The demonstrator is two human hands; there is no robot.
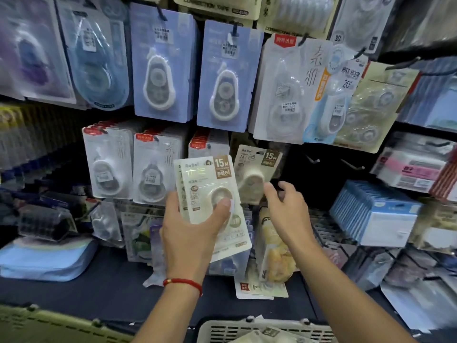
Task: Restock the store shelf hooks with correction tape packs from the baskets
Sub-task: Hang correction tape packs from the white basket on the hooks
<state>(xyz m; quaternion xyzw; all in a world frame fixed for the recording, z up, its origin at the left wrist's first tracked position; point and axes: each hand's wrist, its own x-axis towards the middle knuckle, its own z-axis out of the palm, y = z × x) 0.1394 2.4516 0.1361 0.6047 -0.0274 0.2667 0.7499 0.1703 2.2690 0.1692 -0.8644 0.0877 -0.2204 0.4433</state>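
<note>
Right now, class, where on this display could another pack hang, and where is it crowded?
Free: the dark gap with bare hooks right of the hanging cream 15M pack, above the right hand. Crowded: the upper row of blue packs and the red-topped packs left of the left hand's stack.

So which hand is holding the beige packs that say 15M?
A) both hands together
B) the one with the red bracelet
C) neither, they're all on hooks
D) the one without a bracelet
B: the left hand, with the red bracelet on its wrist, grips the beige packs, while the right hand is open and empty beside the hanging beige pack.
</note>
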